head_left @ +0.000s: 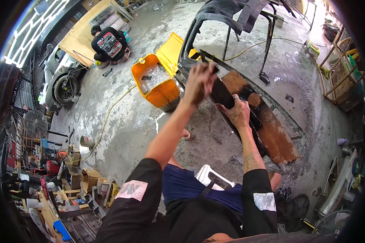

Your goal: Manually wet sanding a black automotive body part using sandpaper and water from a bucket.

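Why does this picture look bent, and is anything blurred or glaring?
In the head view, the fisheye lens bends straight edges toward the dark rim; there too, the left hand looks motion-blurred, the right hand sharper; in that same view, lights glare at upper left, and the floor shines in patches.

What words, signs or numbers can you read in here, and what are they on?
None can be read clearly.
Co-worker's black shirt: red-and-white print on the back, too small and blurred.
Round can at lower left: any label is too small.
Long black part being held: no lettering shows.
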Demonstrator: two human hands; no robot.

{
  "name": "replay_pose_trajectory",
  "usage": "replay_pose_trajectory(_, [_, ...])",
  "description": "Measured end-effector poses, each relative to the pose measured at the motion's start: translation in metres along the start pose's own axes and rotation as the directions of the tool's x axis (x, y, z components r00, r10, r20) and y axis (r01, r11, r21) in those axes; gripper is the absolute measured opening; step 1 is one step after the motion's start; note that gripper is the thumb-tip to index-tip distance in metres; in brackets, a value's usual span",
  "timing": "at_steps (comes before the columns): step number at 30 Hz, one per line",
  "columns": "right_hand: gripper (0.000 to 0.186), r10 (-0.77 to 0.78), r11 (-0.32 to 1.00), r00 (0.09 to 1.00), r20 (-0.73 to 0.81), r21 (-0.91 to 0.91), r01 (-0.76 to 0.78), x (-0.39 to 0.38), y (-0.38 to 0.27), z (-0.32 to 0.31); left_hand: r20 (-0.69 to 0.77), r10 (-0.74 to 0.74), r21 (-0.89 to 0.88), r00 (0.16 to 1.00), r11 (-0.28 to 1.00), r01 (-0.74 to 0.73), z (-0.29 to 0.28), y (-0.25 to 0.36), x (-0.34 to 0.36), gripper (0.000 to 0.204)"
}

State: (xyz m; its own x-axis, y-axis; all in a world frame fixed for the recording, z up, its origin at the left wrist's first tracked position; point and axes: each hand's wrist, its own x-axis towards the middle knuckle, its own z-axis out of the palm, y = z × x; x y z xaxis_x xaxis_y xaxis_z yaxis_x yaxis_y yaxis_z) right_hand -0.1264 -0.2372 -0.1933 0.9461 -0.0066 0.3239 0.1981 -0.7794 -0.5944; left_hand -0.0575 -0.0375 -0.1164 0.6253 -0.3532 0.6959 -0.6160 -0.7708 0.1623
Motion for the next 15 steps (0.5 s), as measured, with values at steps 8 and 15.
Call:
replay_pose_trajectory(8, [0.078, -0.006, 0.998, 0.997, 0.074, 0.059, 0.001, -0.006, 0.02, 0.008, 0.142, 0.021, -0.06, 0.99, 0.998, -0.012, 0.022, 0.048, -0.077, 0.057])
replay_pose_trajectory(15, [0.074, 0.008, 0.999, 0.999, 0.037, -0.043, -0.006, -0.005, 0.002, -0.006, -0.123, -0.138, 0.002, 0.983, 0.99, 0.14, 0.008, 0.02, 0.013, 0.054])
